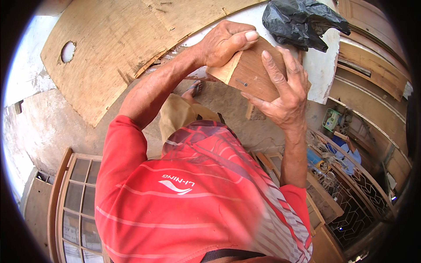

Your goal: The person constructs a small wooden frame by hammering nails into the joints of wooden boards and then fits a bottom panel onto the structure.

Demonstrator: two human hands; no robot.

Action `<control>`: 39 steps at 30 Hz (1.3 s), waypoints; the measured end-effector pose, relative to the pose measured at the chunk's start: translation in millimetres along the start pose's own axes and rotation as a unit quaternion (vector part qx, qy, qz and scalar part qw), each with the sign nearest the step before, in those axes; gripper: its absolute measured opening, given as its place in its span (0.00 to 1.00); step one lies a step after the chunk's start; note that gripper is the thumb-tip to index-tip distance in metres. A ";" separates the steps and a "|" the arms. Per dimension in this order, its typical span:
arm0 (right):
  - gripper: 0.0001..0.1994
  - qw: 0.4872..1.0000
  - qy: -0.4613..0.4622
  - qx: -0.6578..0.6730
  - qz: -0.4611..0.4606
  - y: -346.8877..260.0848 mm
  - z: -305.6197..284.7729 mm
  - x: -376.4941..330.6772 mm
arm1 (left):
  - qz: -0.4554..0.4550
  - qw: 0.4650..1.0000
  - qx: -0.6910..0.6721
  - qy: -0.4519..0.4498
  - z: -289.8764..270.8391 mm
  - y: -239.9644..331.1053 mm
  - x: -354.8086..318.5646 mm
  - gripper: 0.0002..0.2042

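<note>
A brown piece of wood [253, 70] with a paler sawn end sits in front of me, over the edge of the work surface. My left hand [226, 46] is closed on its far left corner, thumb along the top and the other fingers curled out of sight. My right hand [287, 90] lies on the right part of the wood, fingers spread across its face and thumb by the near edge. Between the hands, a small nail [241, 82] shows on the face; whether it is driven in or lying loose, I cannot tell.
A thin plywood sheet [109, 48] with a round hole covers the far left. A crumpled black plastic bag [302, 24] lies at the far right. Wooden frames and boards [372, 74] stand along the right, with a green basket [331, 119]. A paned wooden frame [81, 201] leans at the left.
</note>
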State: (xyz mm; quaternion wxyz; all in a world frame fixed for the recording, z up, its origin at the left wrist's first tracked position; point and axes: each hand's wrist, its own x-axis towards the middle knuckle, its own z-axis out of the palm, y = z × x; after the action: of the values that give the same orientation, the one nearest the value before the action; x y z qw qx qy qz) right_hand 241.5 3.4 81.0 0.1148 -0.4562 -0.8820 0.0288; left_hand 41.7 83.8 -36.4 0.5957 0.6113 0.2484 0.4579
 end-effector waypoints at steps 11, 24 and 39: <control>0.48 1.000 0.000 0.011 0.009 -0.7 -2.5 1.8 | -0.007 1.000 -0.021 0.000 0.2 1.3 -0.2 0.24; 0.49 1.000 -0.008 0.008 0.022 0.0 -3.4 -0.9 | -0.007 1.000 -0.018 0.013 1.8 -7.1 -0.8 0.24; 0.50 1.000 -0.014 0.008 0.023 2.0 -2.8 -4.0 | 0.013 1.000 -0.004 0.015 1.3 -7.2 0.4 0.25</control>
State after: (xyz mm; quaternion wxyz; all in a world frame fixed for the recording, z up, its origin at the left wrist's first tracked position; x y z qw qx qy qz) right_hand 246.0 1.2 82.7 0.1059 -0.4745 -0.8727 0.0449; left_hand 44.7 84.6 -43.0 0.5880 0.6055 0.2476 0.4757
